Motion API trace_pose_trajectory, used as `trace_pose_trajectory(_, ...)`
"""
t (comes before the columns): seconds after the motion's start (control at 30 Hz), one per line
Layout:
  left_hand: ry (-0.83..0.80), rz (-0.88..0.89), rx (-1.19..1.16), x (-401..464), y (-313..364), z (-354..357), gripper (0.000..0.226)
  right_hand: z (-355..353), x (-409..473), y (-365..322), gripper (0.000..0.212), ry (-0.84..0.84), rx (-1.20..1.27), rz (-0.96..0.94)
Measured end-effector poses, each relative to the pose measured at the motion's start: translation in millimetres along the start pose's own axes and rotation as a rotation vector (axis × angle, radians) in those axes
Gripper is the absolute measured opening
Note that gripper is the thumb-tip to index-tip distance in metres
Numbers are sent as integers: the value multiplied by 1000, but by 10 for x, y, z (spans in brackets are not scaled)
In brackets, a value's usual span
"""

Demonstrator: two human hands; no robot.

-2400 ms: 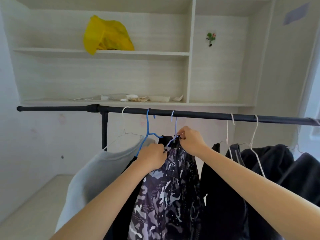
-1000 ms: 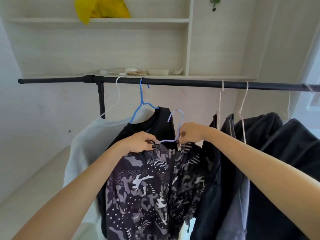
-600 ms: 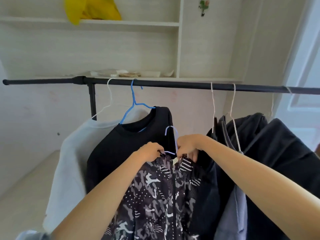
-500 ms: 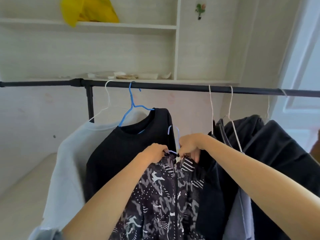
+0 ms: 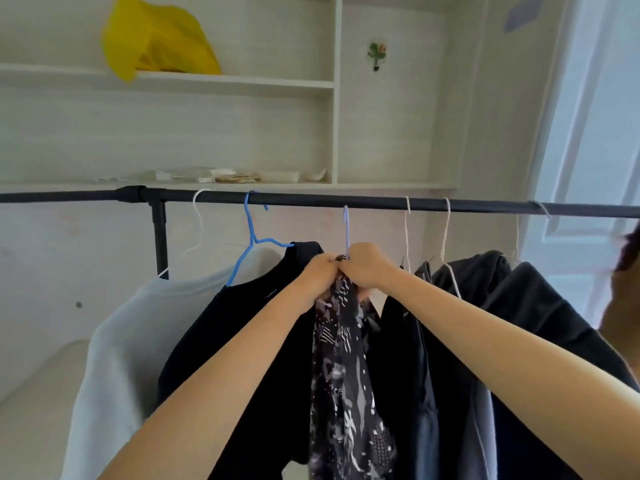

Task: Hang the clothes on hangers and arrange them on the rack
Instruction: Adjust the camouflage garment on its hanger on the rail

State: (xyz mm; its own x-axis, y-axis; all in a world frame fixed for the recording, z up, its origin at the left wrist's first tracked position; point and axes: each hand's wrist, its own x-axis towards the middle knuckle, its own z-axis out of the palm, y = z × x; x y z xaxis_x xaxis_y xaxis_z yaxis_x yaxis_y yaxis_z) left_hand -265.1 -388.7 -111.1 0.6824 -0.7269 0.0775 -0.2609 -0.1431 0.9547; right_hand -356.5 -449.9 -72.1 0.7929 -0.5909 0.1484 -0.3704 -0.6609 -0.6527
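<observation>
Hands are meeting at the top of a camouflage-print garment (image 5: pixel 343 368), the left hand (image 5: pixel 317 277) and right hand (image 5: pixel 363 266) pressed knuckle to knuckle, both curled tight around the gathered fabric at its collar. Rising straight up from between them is a pale lilac hanger (image 5: pixel 345 230) — its hook is reaching the black rack bar (image 5: pixel 311 199), though whether it is fully seated over the bar is hard to tell from this angle. The garment is hanging straight down below the hands, squeezed narrow.

Just to the left of the left hand a black top (image 5: pixel 249 341) is hanging on a blue hanger (image 5: pixel 251 244), and beyond it a light grey top (image 5: pixel 114 358) is hanging on a white hanger (image 5: pixel 198 230). To the right of the right hand, dark garments (image 5: pixel 502 341) are crowding together on thin white hangers (image 5: pixel 446 244).

Above and behind the hands a shelf (image 5: pixel 166 79) is carrying a yellow bag (image 5: pixel 156 39) — a lower shelf is holding small scattered items, too blurred to name.
</observation>
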Motion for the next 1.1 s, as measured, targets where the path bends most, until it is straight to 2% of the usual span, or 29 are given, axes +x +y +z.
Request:
trace_pose_trajectory(0.07,49,-10,-123,-16,144,-133,22,-19,26,-153,39,44,-114,-42)
trace_pose_trajectory(0.13,118,-8,-131,-25,233,-305,20,-4,69,-302,39,83,-171,-97)
trace_pose_trajectory(0.27,183,35,-128,-95,285,-529,27,58,98,-575,25,141,-202,-127)
trace_pose_trajectory(0.33,229,66,-52,-90,287,-648,37,87,114,-690,21,174,-191,-148)
trace_pose_trajectory(0.47,233,129,140,-252,318,-807,39,185,177,-833,18,155,-179,-140)
trace_pose_trajectory(0.6,181,116,391,-507,320,-835,29,389,238,-767,26,60,-173,-70)
trace_pose_trajectory(0.67,175,101,416,-546,287,-839,23,468,242,-724,26,50,-177,-64)
trace_pose_trajectory(0.73,182,103,437,-561,255,-862,29,502,261,-725,28,64,-188,-72)
trace_pose_trajectory(0.8,280,127,472,-566,250,-859,38,509,278,-737,32,58,-197,-100)
trace_pose_trajectory(0.9,595,332,563,-611,297,-758,33,446,234,-695,38,61,-211,-124)
trace_pose_trajectory(0.97,738,513,612,-646,382,-629,29,354,179,-633,35,74,-227,-142)
trace_pose_trajectory(1.03,770,648,635,-679,486,-460,29,215,125,-559,23,88,-270,-153)
trace_pose_trajectory(1.1,685,692,641,-669,575,-242,27,38,74,-414,12,127,-352,-152)
